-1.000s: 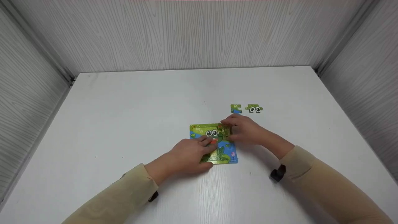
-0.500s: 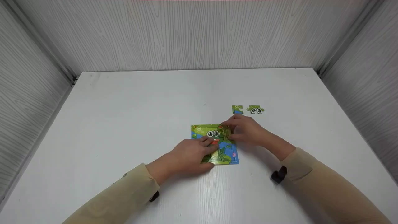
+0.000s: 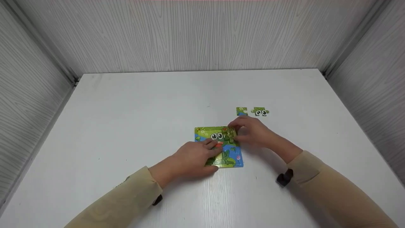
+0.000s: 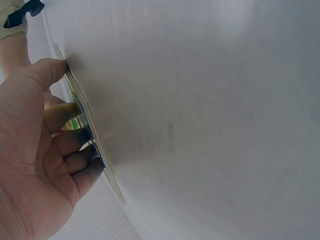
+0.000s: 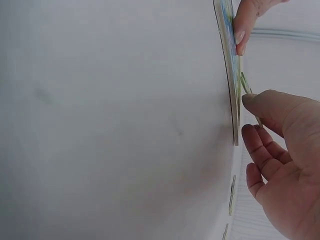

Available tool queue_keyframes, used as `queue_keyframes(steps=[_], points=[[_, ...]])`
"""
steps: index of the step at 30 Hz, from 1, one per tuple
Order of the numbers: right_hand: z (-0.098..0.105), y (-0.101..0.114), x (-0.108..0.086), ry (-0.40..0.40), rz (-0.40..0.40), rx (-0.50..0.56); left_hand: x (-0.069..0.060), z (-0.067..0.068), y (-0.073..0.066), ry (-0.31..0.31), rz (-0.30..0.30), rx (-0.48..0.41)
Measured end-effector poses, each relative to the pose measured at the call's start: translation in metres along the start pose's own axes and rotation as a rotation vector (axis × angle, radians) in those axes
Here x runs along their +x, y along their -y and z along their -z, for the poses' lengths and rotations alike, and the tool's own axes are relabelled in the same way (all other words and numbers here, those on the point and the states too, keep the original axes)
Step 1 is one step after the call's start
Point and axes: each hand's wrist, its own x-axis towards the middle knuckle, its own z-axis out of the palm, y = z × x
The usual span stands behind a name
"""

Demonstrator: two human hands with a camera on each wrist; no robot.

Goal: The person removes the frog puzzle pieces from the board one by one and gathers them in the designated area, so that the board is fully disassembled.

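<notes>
A frog puzzle in a flat square board (image 3: 235, 155) lies on the white table. Across its lower left part rests my left hand (image 3: 192, 158), fingertips on the picture and thumb at the near edge. At the board's far right corner, my right hand (image 3: 254, 132) pinches a green puzzle piece (image 5: 245, 82) between thumb and fingers. In the right wrist view that piece is tilted, just above the board's surface. Much of the frog's lower body is hidden under the left hand.
Beyond the right hand lie two loose puzzle pieces: a green and blue corner piece (image 3: 241, 110) and a piece with frog eyes (image 3: 260, 111). White wood-grain panels (image 3: 202, 38) stand at the back and both sides of the table (image 3: 142, 104).
The right hand's fingers have shifted slightly right and the piece's angle at the corner has altered a little. My left hand stays in place on the board.
</notes>
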Motion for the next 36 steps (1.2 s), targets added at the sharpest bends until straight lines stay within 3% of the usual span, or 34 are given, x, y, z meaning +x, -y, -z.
queue_keyframes(steps=[14, 36], points=[[0.027, -0.010, -0.007, -0.093, -0.007, 0.039, 0.000, 0.001, 0.000, -0.001, 0.011, 0.005], [0.074, -0.047, -0.036, -0.223, -0.148, 0.029, -0.001, 0.000, -0.002, 0.034, 0.026, 0.001]])
